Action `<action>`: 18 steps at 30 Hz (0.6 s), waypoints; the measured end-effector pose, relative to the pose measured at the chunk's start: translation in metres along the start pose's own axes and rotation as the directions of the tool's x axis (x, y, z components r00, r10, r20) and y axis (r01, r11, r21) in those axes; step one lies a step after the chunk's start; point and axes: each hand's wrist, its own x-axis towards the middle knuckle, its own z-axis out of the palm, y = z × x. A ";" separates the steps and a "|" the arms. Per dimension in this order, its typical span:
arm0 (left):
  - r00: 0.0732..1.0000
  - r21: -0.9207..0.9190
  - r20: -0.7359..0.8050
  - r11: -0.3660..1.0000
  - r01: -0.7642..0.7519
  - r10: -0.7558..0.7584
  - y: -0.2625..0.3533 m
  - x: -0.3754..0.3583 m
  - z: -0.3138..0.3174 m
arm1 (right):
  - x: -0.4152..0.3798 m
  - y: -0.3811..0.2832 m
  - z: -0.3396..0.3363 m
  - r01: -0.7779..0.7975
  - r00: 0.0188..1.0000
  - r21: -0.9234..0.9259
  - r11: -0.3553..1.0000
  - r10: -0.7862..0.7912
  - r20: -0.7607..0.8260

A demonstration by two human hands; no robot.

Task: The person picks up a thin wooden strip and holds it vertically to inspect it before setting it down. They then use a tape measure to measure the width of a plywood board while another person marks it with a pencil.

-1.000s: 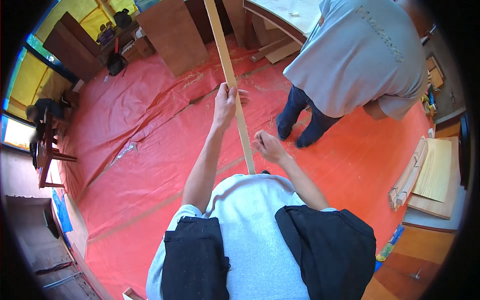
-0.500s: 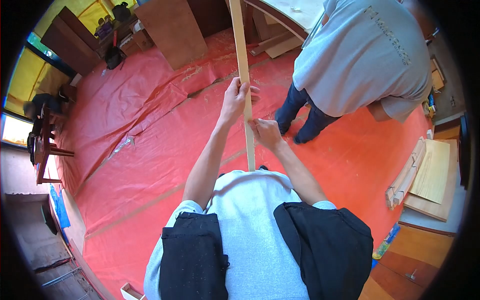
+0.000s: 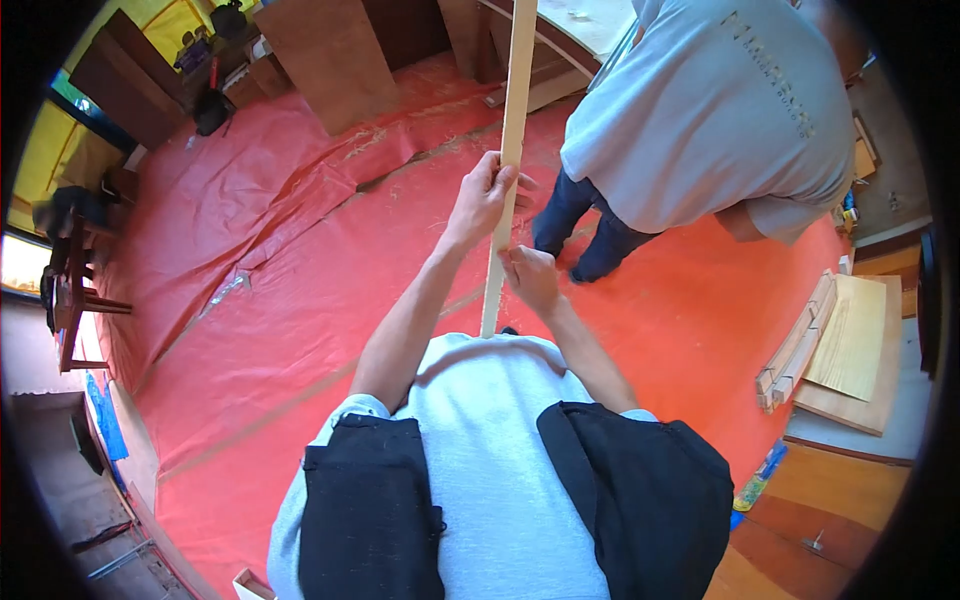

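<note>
A long, pale wooden strip (image 3: 517, 90) runs from the top of the view down to the front of my sweatshirt. My left hand (image 3: 482, 203) is wrapped round it from the left, with fingertips showing past its right edge. Lower down, my right hand (image 3: 530, 277) pinches the strip's right edge between thumb and fingers. The strip's upper end lies beyond the top of the view.
At the upper right a co-worker in a grey T-shirt (image 3: 700, 120) stands close, partly in front of a white-topped table (image 3: 595, 22). Red sheeting (image 3: 300, 300) covers the floor, with folds and shavings. Boards (image 3: 850, 340) lie at the right; brown panels (image 3: 330, 65) stand at the back.
The strip's upper part has swung right and its lower end slightly left in view. Both hands keep hold of it. The surroundings have shifted a little left.
</note>
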 end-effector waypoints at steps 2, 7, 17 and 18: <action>1.000 -0.013 0.012 1.000 0.007 -0.007 -0.004 0.006 -0.001 | -0.002 -0.001 0.002 -0.010 1.000 0.017 1.000 0.011 -0.017; 0.998 0.071 -0.068 0.997 -0.009 0.014 0.004 0.002 0.005 | -0.003 0.000 -0.002 0.002 1.000 0.078 0.997 -0.002 0.002; 0.971 0.024 -0.241 1.000 0.013 -0.007 -0.013 0.011 -0.044 | -0.063 0.001 0.003 -0.446 0.858 0.121 0.887 0.385 0.340; 0.970 0.002 -0.243 1.000 0.016 -0.015 -0.016 0.011 -0.044 | -0.042 -0.002 -0.001 -0.475 0.847 0.172 0.863 0.397 0.353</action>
